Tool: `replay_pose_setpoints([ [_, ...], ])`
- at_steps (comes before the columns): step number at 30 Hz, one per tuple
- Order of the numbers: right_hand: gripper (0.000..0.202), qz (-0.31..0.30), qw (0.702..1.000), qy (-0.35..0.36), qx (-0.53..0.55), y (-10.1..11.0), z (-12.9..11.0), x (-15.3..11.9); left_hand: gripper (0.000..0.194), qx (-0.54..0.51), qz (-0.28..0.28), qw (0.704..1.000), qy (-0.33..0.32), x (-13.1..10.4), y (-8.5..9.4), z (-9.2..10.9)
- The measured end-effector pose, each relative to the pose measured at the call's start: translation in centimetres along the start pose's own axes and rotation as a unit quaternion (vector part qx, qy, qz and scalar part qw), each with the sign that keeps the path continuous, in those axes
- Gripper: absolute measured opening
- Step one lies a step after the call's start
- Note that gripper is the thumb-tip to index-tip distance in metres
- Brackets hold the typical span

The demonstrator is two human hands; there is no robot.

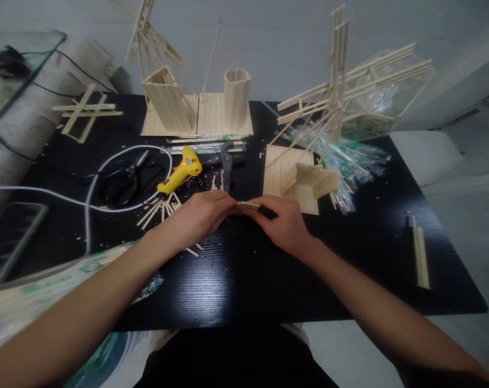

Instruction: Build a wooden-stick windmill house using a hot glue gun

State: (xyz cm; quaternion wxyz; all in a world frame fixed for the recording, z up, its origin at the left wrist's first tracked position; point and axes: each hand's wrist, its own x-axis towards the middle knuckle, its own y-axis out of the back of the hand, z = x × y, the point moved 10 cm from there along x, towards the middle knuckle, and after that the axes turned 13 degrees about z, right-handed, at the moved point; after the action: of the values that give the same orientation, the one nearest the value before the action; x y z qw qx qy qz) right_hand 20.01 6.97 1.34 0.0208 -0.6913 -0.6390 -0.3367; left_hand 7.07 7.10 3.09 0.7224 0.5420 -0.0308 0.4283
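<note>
Between my two hands is a small row of wooden sticks (248, 205), seen end-on just above the black table. My left hand (207, 213) pinches its left end and my right hand (282, 221) pinches its right end. Fingers cover most of the piece. Beyond my left hand lie a yellow glue gun (183, 170) and grey-handled pliers (227, 161). Short cut sticks (155, 213) are scattered beside my left wrist. Past my right hand stands a stick-built model (293, 161) with a flat base, a partial box and windmill-like blades (337, 97).
Two stick towers (169, 99) (236, 99) on bases stand at the back. A stick cross frame (86, 112) lies far left. A white cable (88, 226) loops near black-handled pliers (129, 180). Wrapped sticks (353, 156) lie right, a stick bundle (420, 256) near the right edge.
</note>
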Motion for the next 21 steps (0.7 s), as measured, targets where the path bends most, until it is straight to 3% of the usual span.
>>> replay_pose_setpoints([
  [15, 0.008, -0.019, 0.999, -0.037, 0.010, -0.1, 0.7, 0.2, 0.018, -0.032, 0.014, 0.999, 0.030, 0.0, 0.2, -0.6],
  [18, 0.013, -0.016, 0.992, -0.109, 0.056, 0.2, 1.7, 0.3, 0.017, -0.072, 0.036, 0.993, 0.086, 0.2, 1.0, -1.6],
  [21, 0.024, -0.030, 0.957, -0.246, 0.152, -0.4, 3.6, -0.2, 0.020, -0.098, 0.084, 0.976, 0.177, 0.2, 2.4, -3.2],
])
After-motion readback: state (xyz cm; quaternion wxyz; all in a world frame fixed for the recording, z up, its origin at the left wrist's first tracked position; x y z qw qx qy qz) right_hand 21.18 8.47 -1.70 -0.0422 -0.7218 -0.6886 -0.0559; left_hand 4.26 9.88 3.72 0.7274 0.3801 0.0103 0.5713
